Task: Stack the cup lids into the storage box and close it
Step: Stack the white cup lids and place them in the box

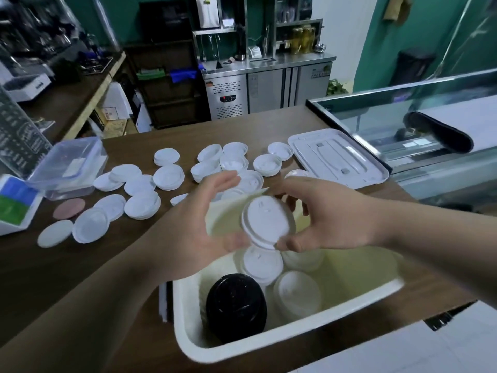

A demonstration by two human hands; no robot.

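Pinched in right hand (330, 214): white cup lid (265, 224), over storage box (295, 337) at near edge of counter (67, 265). Left hand (199, 224) beside it, relaxed, empty. Best lowered level onto white stack (262, 263) below, rims aligned.

The lifted cup lid (266, 224) is plain white. The storage box (295, 343) is white on its rim and pale creamy yellow inside. In it is a stack of black lids (236, 305) next to more white lids (297, 294). The loose lids (168, 177) on the desk are white too, and one round disc (69, 208) is dull pink. The desk (53, 265) is dark brown with wood lines. The box cover (337, 158) is white. A clear tub (67, 168) has bluish edges. A white carton (16, 203) has blue and green patches. The far wall (376, 49) is green.
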